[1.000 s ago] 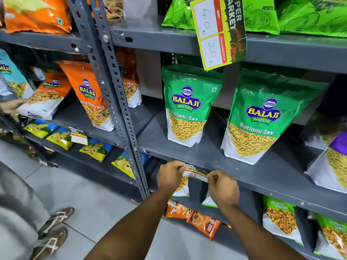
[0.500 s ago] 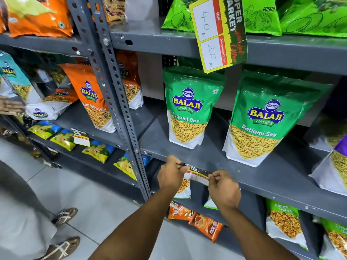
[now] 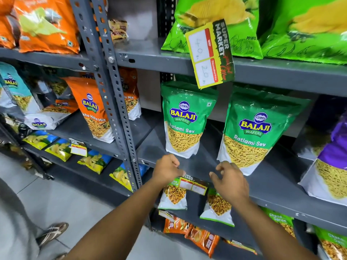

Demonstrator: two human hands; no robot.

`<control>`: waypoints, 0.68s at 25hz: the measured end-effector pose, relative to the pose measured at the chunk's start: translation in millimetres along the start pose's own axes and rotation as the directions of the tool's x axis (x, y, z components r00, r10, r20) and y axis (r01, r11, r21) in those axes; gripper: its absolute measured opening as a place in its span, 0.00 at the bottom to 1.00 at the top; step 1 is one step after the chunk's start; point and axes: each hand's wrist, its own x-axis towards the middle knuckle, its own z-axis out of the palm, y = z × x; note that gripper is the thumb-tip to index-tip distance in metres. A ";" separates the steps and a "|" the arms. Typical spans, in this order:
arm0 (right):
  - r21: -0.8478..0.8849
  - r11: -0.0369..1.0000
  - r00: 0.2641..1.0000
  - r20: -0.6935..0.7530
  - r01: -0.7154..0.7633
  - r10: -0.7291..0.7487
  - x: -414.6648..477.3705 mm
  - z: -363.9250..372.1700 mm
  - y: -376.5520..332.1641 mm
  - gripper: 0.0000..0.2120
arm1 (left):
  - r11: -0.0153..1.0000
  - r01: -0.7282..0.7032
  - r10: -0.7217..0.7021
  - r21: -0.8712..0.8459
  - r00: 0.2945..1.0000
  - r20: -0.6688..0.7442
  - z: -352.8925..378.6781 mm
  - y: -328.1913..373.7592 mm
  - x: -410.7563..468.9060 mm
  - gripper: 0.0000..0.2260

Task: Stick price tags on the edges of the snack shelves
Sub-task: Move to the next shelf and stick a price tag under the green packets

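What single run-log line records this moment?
step: tag placement | price tag: on shelf edge | left hand: touching tag end | right hand: open, off tag

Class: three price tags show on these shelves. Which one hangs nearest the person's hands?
The price tag on the Ratlami Sev shelf's edge, between both hands; the others hang higher or far left.

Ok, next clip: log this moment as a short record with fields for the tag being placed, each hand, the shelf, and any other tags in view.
tag being placed: price tag on the front edge of the shelf that holds the Ratlami Sev bags, hanging slightly tilted
left hand: left hand touching the tag's left end
right hand: right hand fingers spread, just off the tag's right end
other tags: filled-in tag on the shelf above, reading 40 and 20; blank-looking tag on the lower shelf to the left
bystander: sandalled foot on the floor, lower left
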 end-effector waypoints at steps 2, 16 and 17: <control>0.066 0.992 0.988 -0.122 0.104 -0.096 8.8 -27.7 -12.6 0.07 | 0.934 -0.105 0.104 -0.342 0.994 -0.023 -18.6 27.5 -4.2 0.13; -0.098 0.795 0.672 -0.478 0.599 -0.565 77.0 -222.6 -201.9 0.21 | 0.305 -0.276 0.170 -0.911 0.957 -0.234 -73.8 188.7 -55.9 0.06; -0.059 0.819 0.709 -0.467 0.571 -0.528 76.8 -225.6 -200.5 0.21 | 0.332 -0.329 0.082 -0.884 0.944 -0.321 -76.5 188.7 -56.2 0.07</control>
